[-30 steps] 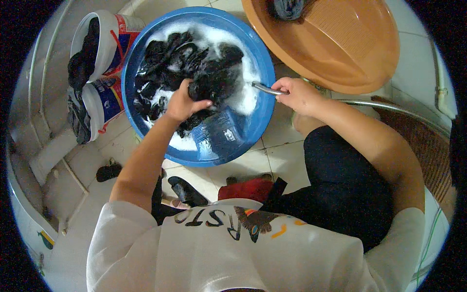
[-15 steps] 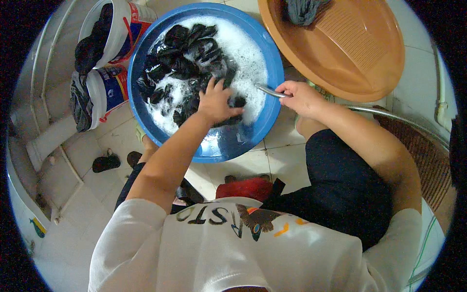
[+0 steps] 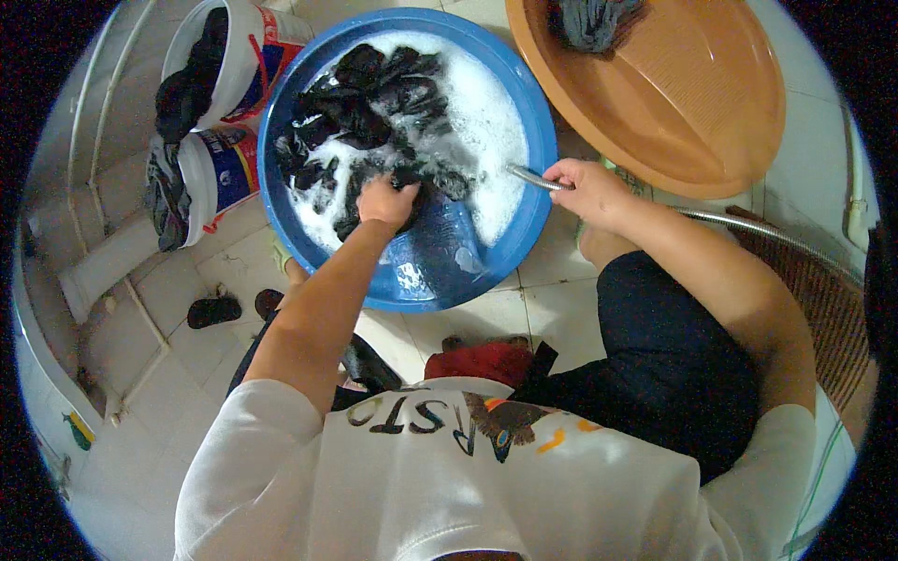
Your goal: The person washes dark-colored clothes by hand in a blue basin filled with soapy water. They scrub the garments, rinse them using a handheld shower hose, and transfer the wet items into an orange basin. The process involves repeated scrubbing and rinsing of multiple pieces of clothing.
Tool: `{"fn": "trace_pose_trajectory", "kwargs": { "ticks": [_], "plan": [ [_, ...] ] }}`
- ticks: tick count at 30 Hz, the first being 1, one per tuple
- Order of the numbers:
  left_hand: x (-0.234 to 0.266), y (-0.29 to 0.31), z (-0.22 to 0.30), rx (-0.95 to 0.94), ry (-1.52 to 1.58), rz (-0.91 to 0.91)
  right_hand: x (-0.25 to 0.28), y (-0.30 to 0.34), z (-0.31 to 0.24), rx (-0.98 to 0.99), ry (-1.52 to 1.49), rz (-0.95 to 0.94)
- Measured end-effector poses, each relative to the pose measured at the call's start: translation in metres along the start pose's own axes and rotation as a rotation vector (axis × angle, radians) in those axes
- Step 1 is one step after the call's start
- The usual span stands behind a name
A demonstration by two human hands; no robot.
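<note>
A round blue tub (image 3: 548,140) of foamy water stands in front of me, with wet black clothes (image 3: 360,107) heaped mainly in its left and middle part. My left hand (image 3: 385,204) is down in the near side of the heap, closed on the black clothes; its fingertips are hidden among the fabric. Over the tub's right rim, my right hand (image 3: 589,192) grips a flexible metal hose (image 3: 535,177) close to its end, which points into the tub. White suds (image 3: 491,107) cover the water on the right, and bare blue tub bottom shows at the near side.
A large orange-brown basin (image 3: 711,122) with a ridged board holds a grey cloth (image 3: 594,23) at the far right. Two white buckets (image 3: 196,187) at the left have dark clothes (image 3: 178,107) over their rims. A dark slipper (image 3: 213,311) lies on the tiles.
My left hand has gone from spread over the clothes to closed in them, slightly left and nearer. The clothes beside it have shifted, baring more tub bottom. My right hand still holds the hose.
</note>
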State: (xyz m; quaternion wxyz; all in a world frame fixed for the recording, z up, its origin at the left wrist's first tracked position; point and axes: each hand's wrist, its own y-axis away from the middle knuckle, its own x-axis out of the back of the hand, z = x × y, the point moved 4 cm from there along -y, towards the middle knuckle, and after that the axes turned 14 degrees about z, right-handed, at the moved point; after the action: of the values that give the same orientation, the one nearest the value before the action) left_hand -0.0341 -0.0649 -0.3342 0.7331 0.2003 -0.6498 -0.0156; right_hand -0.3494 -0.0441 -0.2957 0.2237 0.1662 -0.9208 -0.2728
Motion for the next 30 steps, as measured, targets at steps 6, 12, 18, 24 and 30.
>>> {"fn": "trace_pose_trajectory", "kwargs": {
  "ticks": [6,12,18,24,30],
  "plan": [
    [0.058,0.052,-0.002,0.531,1.284,-0.692,0.015,0.007,-0.016,0.041,0.011,0.056],
    [0.072,0.014,0.002,-0.698,0.009,0.233,0.024,0.007,-0.028,0.007,0.042,0.025],
    [0.055,0.1,0.047,-0.625,0.332,-0.053,0.02,0.0,-0.011,-0.027,-0.042,-0.003],
    [0.016,0.078,0.029,-0.58,0.169,0.131,0.016,0.001,-0.001,0.006,-0.011,0.052],
    [0.021,0.003,0.036,-0.178,-0.025,0.165,0.01,-0.001,-0.001,0.003,-0.025,0.009]
  ]
}}
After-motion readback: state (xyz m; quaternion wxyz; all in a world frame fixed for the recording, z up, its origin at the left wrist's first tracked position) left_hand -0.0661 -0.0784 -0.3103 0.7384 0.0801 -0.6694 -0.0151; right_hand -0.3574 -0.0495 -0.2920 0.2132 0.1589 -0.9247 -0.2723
